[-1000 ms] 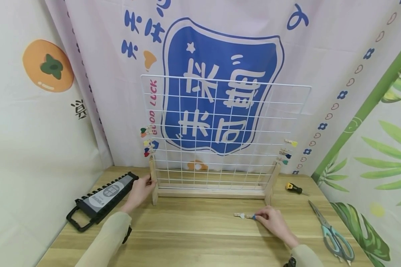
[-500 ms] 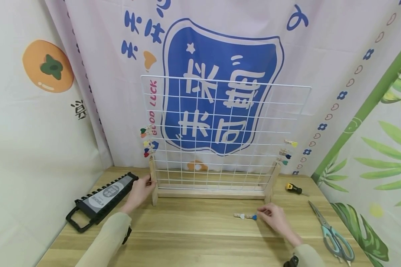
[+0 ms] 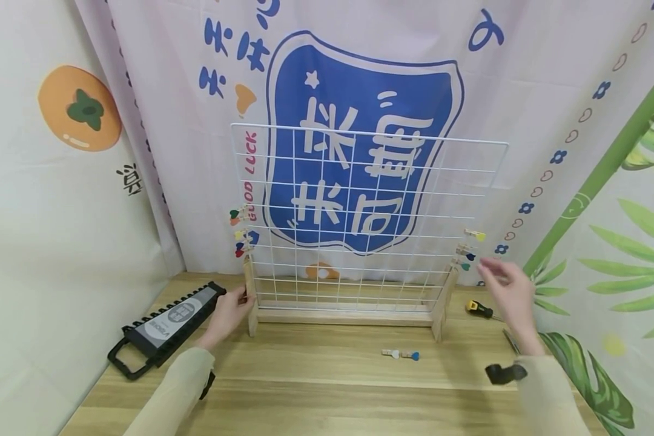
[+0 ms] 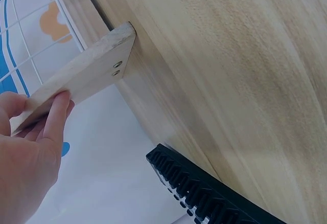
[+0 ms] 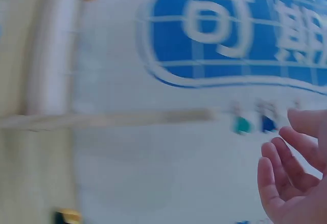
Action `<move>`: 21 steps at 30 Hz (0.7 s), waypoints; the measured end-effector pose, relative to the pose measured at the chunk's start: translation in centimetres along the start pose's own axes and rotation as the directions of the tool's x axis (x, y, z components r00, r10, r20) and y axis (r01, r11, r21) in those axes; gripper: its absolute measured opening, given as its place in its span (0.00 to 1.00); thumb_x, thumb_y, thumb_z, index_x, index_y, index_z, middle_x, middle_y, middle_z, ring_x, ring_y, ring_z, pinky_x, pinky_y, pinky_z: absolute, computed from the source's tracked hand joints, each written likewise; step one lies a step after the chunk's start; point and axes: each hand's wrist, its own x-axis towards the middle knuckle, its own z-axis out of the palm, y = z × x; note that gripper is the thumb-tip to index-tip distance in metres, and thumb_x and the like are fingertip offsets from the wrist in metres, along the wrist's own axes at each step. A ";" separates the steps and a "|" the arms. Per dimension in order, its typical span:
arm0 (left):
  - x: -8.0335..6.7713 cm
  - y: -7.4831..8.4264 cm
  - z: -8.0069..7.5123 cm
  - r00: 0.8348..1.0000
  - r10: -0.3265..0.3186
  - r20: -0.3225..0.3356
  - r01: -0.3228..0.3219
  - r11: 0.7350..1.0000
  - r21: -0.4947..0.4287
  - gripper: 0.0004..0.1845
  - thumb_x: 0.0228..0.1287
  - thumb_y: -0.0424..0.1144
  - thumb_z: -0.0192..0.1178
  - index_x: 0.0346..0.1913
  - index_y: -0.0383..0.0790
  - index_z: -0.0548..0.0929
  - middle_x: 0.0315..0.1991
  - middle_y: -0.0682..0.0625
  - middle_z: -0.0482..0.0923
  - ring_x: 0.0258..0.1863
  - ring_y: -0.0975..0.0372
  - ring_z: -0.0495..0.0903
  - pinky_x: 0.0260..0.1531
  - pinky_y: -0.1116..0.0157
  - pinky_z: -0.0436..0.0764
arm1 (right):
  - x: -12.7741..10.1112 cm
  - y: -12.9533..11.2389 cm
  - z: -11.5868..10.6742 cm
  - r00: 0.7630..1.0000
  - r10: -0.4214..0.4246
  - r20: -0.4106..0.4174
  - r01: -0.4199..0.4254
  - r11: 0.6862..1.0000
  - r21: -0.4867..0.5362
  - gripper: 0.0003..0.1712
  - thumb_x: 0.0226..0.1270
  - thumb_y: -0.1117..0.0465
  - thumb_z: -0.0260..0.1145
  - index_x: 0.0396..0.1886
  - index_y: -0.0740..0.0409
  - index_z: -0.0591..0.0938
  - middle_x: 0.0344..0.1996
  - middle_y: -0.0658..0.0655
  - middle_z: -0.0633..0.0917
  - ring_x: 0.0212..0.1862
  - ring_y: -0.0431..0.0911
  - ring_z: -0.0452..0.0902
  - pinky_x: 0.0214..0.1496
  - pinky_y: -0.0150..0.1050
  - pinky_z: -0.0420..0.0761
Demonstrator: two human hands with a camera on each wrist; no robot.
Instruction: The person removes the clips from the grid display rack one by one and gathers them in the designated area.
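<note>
Blue-heart clip (image 3: pixel 411 355) and white-heart clip (image 3: pixel 390 353) lie on table (image 3: pixel 327 399), in front of wire grid (image 3: pixel 348 188). Right hand (image 3: pixel 509 293) has left them: up now, near navy-heart clip (image 3: pixel 470 257) at grid's right edge, fingers loosely bent, holding nothing! Clip work apparently shifts there. Left hand (image 3: pixel 231 312) pinches left post (image 3: pixel 249 277), at grid's lower left.

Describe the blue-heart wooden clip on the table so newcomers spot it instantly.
Find the white wire grid on its pale wooden stand. On the brown wooden tabletop before its right half, just right of a wooden white-heart clip, lies the wooden blue-heart clip, set apart by its heart's colour.
</note>
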 end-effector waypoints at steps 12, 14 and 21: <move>0.0 0.1 0.0 1.000 -0.030 0.007 0.030 0.999 -0.012 0.04 0.68 0.30 0.58 0.37 0.31 0.81 0.43 0.31 0.86 0.47 0.43 0.86 0.43 0.53 0.88 | 4.9 -1.3 -2.1 0.988 0.102 0.114 -0.111 0.991 0.075 0.31 0.71 0.41 0.61 0.62 0.58 0.78 0.36 0.21 0.77 0.41 0.21 0.75 0.41 0.15 0.74; 0.0 0.1 0.0 0.999 -0.035 0.006 0.035 0.999 -0.009 0.04 0.68 0.30 0.58 0.38 0.31 0.81 0.44 0.31 0.86 0.47 0.43 0.86 0.43 0.53 0.88 | 5.0 -1.3 -2.1 0.987 0.104 0.125 -0.114 0.990 0.081 0.31 0.70 0.41 0.61 0.61 0.59 0.79 0.35 0.20 0.78 0.41 0.21 0.76 0.42 0.15 0.74; -0.1 0.1 0.0 0.999 -0.039 0.009 0.039 0.999 -0.007 0.04 0.68 0.30 0.58 0.38 0.31 0.81 0.45 0.31 0.85 0.48 0.43 0.86 0.44 0.52 0.88 | 5.2 -1.5 -1.9 0.990 0.099 0.103 -0.107 0.991 0.075 0.28 0.71 0.44 0.62 0.57 0.61 0.81 0.33 0.22 0.80 0.38 0.22 0.76 0.39 0.16 0.73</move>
